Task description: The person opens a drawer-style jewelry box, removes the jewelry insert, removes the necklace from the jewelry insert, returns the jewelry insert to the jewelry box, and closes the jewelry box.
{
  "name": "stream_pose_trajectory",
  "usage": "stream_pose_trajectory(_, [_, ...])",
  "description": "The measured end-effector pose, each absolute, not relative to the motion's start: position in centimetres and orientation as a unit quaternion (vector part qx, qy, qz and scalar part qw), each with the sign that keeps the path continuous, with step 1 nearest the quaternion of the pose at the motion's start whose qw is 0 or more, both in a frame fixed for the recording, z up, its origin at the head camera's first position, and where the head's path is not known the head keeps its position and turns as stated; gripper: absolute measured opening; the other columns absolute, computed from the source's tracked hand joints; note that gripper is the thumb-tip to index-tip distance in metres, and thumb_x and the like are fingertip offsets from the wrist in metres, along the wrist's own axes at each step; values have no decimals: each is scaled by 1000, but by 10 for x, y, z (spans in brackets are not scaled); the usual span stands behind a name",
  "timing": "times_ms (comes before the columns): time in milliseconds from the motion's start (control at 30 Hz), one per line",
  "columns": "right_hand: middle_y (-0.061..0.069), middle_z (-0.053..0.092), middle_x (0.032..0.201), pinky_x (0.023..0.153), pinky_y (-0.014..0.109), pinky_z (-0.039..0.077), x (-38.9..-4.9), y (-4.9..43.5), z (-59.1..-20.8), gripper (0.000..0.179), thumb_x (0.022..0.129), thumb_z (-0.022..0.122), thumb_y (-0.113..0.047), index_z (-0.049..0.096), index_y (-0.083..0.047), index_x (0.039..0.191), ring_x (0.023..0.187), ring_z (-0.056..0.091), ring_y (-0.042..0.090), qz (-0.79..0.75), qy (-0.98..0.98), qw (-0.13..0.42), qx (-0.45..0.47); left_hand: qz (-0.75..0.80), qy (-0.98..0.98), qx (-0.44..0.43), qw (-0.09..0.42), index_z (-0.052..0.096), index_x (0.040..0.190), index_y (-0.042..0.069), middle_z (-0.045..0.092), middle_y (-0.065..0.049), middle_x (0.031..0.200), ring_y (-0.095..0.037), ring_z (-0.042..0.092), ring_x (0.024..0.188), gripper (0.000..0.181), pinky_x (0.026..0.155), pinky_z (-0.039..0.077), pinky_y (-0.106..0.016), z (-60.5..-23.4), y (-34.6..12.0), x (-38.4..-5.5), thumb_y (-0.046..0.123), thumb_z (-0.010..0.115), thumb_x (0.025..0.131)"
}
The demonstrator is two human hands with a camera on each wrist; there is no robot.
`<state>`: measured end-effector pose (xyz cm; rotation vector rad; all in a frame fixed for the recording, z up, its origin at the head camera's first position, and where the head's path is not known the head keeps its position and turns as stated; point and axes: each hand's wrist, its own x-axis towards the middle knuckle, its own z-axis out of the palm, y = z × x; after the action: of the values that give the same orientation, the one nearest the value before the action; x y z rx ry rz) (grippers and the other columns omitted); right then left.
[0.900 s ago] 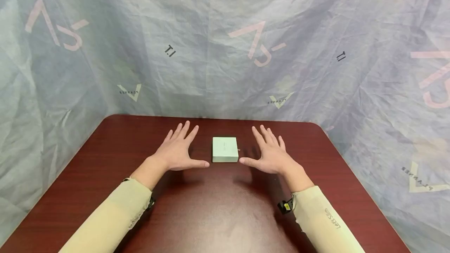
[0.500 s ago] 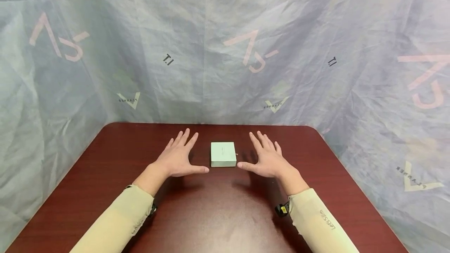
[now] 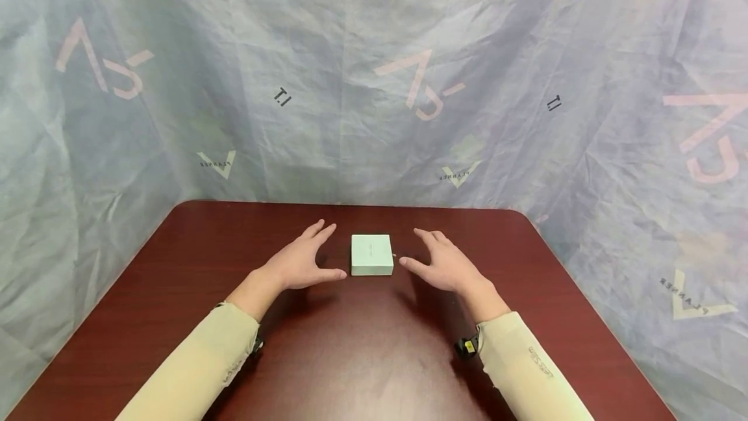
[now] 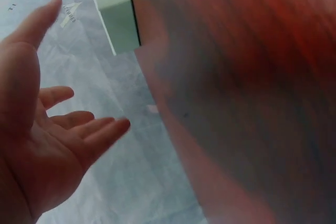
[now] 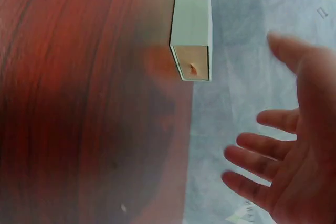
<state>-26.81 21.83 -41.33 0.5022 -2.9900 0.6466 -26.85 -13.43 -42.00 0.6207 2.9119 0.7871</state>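
Observation:
A small pale green box (image 3: 372, 255) lies on the dark red table between the two hands. Its right end, seen in the right wrist view, shows a tan inner drawer face (image 5: 192, 61) with a small pull tab (image 5: 193, 70). The left hand (image 3: 299, 263) hovers to the left of the box, thumb and fingers spread apart, holding nothing. On the other side the right hand (image 3: 445, 264) is held likewise, its thumb tip close to the box's right edge. Both palms face inward toward the box.
The wood-grain table (image 3: 362, 356) has rounded far corners. Grey printed cloth (image 3: 327, 135) hangs behind it and along both sides. A black wrist device (image 3: 465, 347) sits below the right sleeve cuff.
Both hands have turned so their palms face more inward, and the fingers look less fanned out. The box stays in place, while the head view has tilted up slightly.

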Motion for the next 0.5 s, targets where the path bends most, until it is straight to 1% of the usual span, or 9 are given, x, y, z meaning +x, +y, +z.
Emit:
stream_pose_trajectory(33, [19,51,165,123,63,46,-270,218,-415,82,104,66,-59,46,-9,167,150,54,42,216,-962,23,163,263,942,207,32,26,177,20,16,-17,185,-43,32,166,109,125,44,-65,-421,-133,-270,61,82,93])
stream_pose_trajectory(100, [19,60,157,117,59,52,-275,217,-419,69,107,66,-49,55,-5,159,140,63,39,231,-958,28,165,275,936,216,35,29,176,18,19,-18,184,-43,33,166,101,126,43,-64,-424,-131,-272,53,82,97])
stream_pose_trajectory(233, [16,73,138,107,55,58,-283,214,-428,49,109,68,-36,68,-2,145,124,71,35,266,-950,33,158,283,929,235,35,35,174,13,25,-20,182,-43,32,166,92,128,41,-63,-428,-123,-276,44,81,100])
stream_pose_trajectory(333, [13,77,130,104,53,60,-287,211,-433,42,108,70,-32,71,-4,139,119,74,32,293,-945,27,140,285,927,243,36,38,172,10,28,-20,181,-41,31,167,89,129,40,-61,-430,-114,-279,40,81,101])
stream_pose_trajectory(500, [10,78,128,100,51,61,-292,203,-440,36,108,71,-31,74,-8,136,116,74,29,299,-947,7,117,273,925,261,40,42,170,7,31,-21,180,-39,34,166,80,129,43,-58,-435,-102,-284,33,79,104])
